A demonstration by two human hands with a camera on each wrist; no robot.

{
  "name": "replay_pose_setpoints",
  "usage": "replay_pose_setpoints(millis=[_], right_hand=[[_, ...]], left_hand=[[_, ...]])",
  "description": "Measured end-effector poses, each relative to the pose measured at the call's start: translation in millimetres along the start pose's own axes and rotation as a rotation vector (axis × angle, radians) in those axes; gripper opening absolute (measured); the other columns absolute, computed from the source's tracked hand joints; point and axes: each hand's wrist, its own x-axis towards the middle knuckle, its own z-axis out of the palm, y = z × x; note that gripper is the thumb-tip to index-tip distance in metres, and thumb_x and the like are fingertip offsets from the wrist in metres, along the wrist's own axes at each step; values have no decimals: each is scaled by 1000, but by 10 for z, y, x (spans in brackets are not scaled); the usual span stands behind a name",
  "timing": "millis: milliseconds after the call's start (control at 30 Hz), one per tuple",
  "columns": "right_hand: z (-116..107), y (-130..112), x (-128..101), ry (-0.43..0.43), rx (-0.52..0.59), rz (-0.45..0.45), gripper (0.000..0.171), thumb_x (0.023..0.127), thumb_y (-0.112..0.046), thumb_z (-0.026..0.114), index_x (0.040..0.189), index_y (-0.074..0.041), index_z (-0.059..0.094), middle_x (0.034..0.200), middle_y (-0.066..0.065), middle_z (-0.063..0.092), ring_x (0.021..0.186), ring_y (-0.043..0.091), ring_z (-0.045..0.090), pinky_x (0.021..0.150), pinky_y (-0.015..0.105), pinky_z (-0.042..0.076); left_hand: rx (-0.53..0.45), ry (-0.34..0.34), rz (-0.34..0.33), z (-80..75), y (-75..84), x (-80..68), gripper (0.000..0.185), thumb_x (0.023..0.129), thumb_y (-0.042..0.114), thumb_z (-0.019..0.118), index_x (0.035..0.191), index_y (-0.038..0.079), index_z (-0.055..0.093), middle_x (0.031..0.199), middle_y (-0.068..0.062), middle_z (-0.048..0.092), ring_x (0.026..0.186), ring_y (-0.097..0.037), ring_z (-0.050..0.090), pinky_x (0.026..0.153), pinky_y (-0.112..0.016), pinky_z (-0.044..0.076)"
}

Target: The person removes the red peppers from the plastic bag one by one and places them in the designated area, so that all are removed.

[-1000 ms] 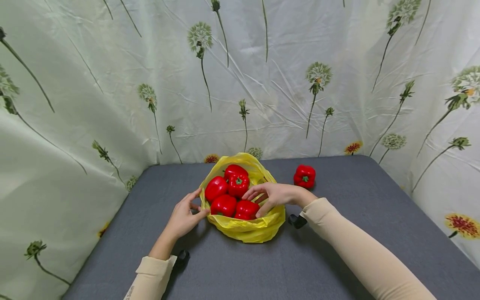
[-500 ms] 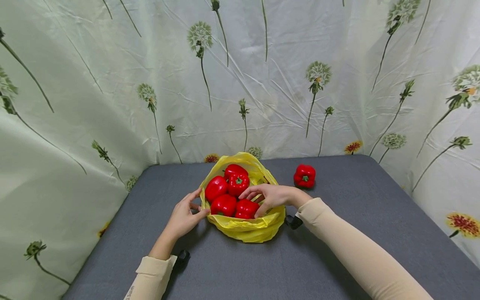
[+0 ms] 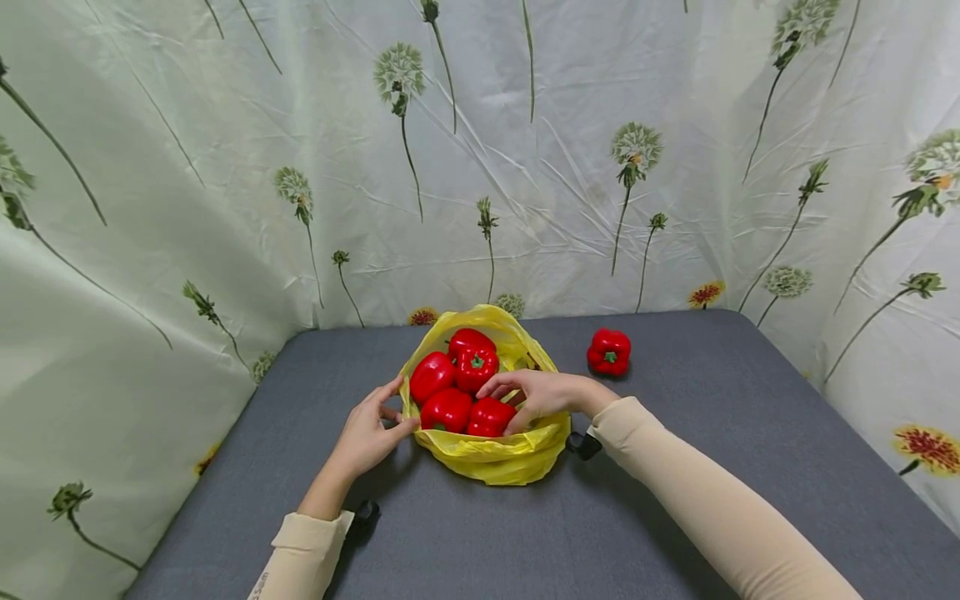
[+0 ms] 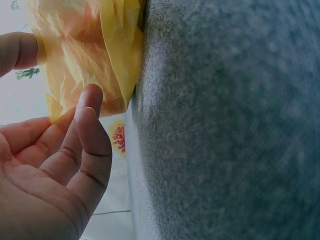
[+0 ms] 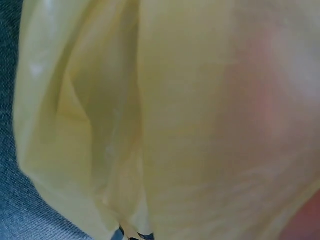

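Note:
In the head view, a yellow plastic bag (image 3: 491, 467) stands with its mouth wide, several red bell peppers (image 3: 432, 377) inside. My left hand (image 3: 367, 433) holds the bag's left rim; in the left wrist view, fingers (image 4: 92, 145) curl against the thin plastic. My right hand (image 3: 547, 393) reaches over the right rim, its thumb and fingers round the front right bell pepper (image 3: 491, 417). The fingertips there are partly hidden. The right wrist view is filled by the bag's wall (image 5: 185, 125), with a blurred reddish shape showing through.
Another red bell pepper (image 3: 609, 352) lies on the grey table (image 3: 480, 542), to the right of the bag near the back edge. Behind and at the sides hangs a pale curtain (image 3: 540, 192) printed with dandelions.
My right hand has shifted slightly left and deeper over the bag, and the front right bell pepper has moved a little left. My left hand has stayed on the rim.

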Motion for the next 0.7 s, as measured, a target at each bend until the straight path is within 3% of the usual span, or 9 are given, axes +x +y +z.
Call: replay_pose_setpoints(millis=[400, 700], right_hand=[[10, 1, 9, 28, -24, 20, 60, 89, -19, 85, 144, -17, 61, 148, 9, 59, 141, 32, 53, 115, 51, 47], [17, -36, -22, 81, -88, 17, 52, 91, -32, 85, 137, -21, 65, 133, 4, 66, 124, 22, 61, 106, 43, 51]], left_hand=[[-2, -3, -9, 4, -6, -2, 78, 94, 19, 81, 161, 2, 46, 147, -18, 61, 95, -16, 71, 73, -25, 47], [-11, -7, -7, 0, 2, 1, 78, 94, 18, 81, 161, 1, 45, 148, -18, 61, 95, -16, 71, 73, -25, 48]])
